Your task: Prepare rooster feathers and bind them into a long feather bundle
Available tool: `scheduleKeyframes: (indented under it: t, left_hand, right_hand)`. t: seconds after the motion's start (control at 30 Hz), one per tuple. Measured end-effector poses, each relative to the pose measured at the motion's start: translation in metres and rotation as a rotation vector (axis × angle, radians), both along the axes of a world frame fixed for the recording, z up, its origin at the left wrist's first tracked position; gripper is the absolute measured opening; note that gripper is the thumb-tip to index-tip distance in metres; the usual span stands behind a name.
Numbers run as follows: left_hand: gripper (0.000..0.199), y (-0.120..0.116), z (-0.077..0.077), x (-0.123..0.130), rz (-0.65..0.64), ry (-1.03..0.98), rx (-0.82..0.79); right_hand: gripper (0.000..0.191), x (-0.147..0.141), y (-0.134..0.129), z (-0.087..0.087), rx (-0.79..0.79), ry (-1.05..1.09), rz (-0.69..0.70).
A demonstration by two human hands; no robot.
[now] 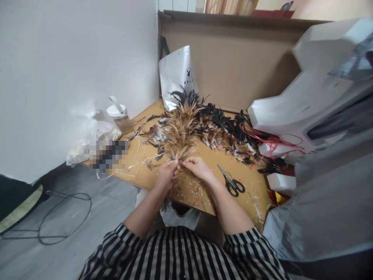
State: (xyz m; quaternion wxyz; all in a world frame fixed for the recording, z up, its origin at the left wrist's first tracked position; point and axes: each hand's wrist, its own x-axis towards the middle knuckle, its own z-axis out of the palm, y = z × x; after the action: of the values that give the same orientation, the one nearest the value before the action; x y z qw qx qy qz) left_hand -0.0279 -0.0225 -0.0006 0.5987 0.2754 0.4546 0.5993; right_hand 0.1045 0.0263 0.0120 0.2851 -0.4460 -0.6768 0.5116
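Near the front of the bench (pixel 256 182): a feather bundle (pixel 183 128) pinched at its base

So from my remote seat, both hands are working at the bottom of the bundle, which fans out from them toward 12 o'clock. Left hand (pixel 167 171) is narrow, fingers curled round the gathered stem end. Right hand (pixel 198 167) has its fingertips drawn in close at the same spot, by a tiny dark reddish bit. Can't tell from my feed if they've closed on it.

My read: the step in hand is fine work on that stem end, maybe fastening or adding feathers. Next move calls for a firm left pinch so nothing slips, with small, careful fingertip work on the right.

Texture-wise it's a treat: long, slim, glossy-looking tan blades layered in a plume, with blackish, curling tips at the far end. The feather pile (pixel 220 134) at 1 to 2 o'clock is messier, black and rusty brown with pale fluff. Red cord (pixel 272 144) lies in thin loops toward 2 to 3 o'clock, and scissors (pixel 230 182) with black loop handles rest toward 4. Shiny silver bag (pixel 176 74) stands behind the plume at 12, a bit creased.
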Motion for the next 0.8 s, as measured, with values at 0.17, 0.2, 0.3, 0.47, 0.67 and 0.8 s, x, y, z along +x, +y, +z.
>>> scheduleKeyframes:
  t: [0.17,0.2,0.3,0.47,0.67,0.8]
  left_hand:
    - [0.036,-0.001,0.002,0.0,-0.027,0.016,0.003]
    - [0.036,-0.002,0.005,0.0,-0.032,0.009,0.007]
    - [0.036,-0.003,0.011,0.0,-0.045,-0.014,0.012]
    - [0.037,-0.003,0.014,0.0,-0.031,-0.066,0.009]
    - [0.034,0.0,0.013,-0.001,-0.061,-0.127,0.014]
    - [0.032,0.002,0.01,-0.001,-0.056,-0.131,0.016]
  right_hand:
    - [0.024,0.002,0.0,0.002,-0.039,0.156,-0.002]
    - [0.024,0.001,-0.001,0.003,-0.059,0.189,-0.013]
    - [0.024,0.001,-0.006,0.011,-0.117,0.24,-0.045]
    - [0.026,0.001,-0.011,0.021,-0.156,0.264,-0.032]
    - [0.026,0.001,-0.013,0.023,-0.143,0.31,-0.017]
    - [0.026,-0.002,-0.014,0.02,-0.115,0.325,0.008]
